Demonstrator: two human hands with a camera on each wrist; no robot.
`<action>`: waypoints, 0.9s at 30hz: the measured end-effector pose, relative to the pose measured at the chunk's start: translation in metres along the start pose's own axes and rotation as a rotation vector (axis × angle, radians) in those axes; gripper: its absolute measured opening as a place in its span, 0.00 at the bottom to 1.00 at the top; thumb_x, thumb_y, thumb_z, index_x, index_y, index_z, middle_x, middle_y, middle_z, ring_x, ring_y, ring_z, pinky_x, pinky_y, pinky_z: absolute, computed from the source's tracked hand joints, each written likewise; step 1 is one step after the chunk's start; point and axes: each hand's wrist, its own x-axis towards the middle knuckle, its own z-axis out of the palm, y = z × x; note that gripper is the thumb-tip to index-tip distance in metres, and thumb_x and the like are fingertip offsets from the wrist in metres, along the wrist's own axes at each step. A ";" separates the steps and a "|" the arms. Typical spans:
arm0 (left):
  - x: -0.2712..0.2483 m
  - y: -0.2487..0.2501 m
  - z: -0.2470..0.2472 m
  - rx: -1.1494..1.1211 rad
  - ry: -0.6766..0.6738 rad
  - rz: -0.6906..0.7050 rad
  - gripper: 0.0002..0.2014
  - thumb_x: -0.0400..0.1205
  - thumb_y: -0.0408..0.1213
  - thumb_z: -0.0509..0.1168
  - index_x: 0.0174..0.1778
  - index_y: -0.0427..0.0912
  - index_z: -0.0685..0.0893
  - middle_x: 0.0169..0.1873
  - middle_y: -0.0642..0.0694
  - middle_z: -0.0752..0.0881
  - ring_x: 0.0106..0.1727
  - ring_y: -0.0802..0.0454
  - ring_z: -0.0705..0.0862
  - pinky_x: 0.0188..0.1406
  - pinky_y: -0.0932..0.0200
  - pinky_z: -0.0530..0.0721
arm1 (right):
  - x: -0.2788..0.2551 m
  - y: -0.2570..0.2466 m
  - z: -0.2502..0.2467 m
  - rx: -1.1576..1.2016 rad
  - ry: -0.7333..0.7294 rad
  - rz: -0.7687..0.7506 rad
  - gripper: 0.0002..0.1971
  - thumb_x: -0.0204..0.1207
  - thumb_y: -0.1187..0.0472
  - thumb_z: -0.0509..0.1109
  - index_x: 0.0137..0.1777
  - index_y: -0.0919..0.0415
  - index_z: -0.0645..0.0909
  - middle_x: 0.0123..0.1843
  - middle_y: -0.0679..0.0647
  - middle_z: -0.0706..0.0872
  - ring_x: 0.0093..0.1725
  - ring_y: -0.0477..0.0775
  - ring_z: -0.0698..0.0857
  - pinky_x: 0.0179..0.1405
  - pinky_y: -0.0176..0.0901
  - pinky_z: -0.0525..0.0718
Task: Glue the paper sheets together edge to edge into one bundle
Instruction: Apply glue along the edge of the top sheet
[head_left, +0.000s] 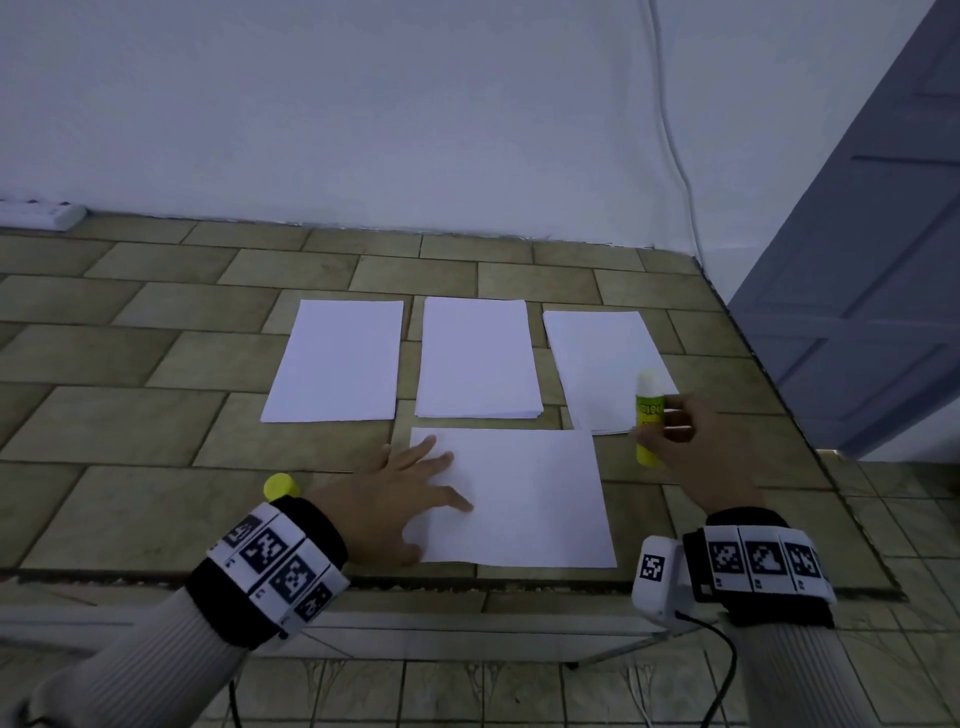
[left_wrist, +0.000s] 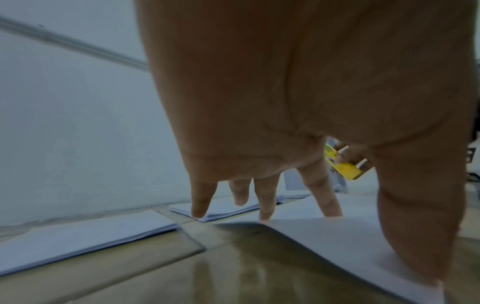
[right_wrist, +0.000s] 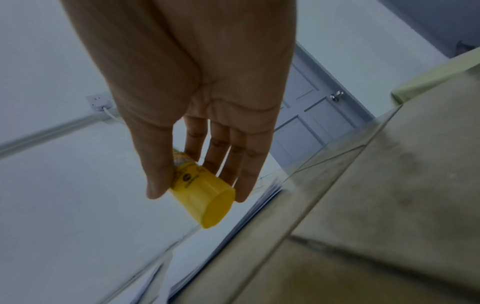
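Pinching the uncapped glue stick (head_left: 650, 418) upright, the right hand (head_left: 680, 441) is hovering just right of the near sheet (head_left: 524, 499); the left hand (head_left: 395, 499) is pressing it with fingers (left_wrist: 265, 203) spread flat. Glue may smear or the sheet skid if pressure is easing. 3 stacks (head_left: 478, 358) are crowding its far edge, and the counter (head_left: 130, 431) is lying open leftward.

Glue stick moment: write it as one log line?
left hand: presses sheet | right hand: holds glue stick | cap: off

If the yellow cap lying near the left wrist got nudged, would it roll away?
Probably: the yellow cap looks round and lies free on smooth tile. Being small plastic, it is likely light, so a brush from the left hand might move it.
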 end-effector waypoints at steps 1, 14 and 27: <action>-0.001 0.000 0.002 0.010 0.004 0.003 0.32 0.83 0.46 0.66 0.80 0.68 0.60 0.86 0.50 0.40 0.83 0.52 0.28 0.84 0.40 0.40 | 0.000 -0.002 0.003 0.016 -0.016 -0.021 0.18 0.73 0.62 0.76 0.61 0.59 0.79 0.54 0.55 0.85 0.48 0.52 0.84 0.42 0.41 0.81; -0.007 0.011 0.014 -0.154 0.215 -0.365 0.63 0.58 0.85 0.25 0.86 0.49 0.43 0.86 0.51 0.43 0.86 0.53 0.39 0.84 0.43 0.43 | -0.004 -0.049 0.068 0.140 -0.120 -0.168 0.10 0.66 0.59 0.82 0.44 0.51 0.84 0.42 0.50 0.88 0.43 0.56 0.88 0.46 0.53 0.88; 0.012 0.001 0.061 -0.027 0.411 -0.376 0.52 0.73 0.78 0.25 0.87 0.46 0.50 0.86 0.45 0.43 0.86 0.45 0.41 0.81 0.30 0.45 | -0.008 -0.093 0.148 -0.137 -0.342 -0.388 0.11 0.69 0.61 0.77 0.47 0.64 0.80 0.47 0.60 0.81 0.45 0.59 0.83 0.50 0.55 0.84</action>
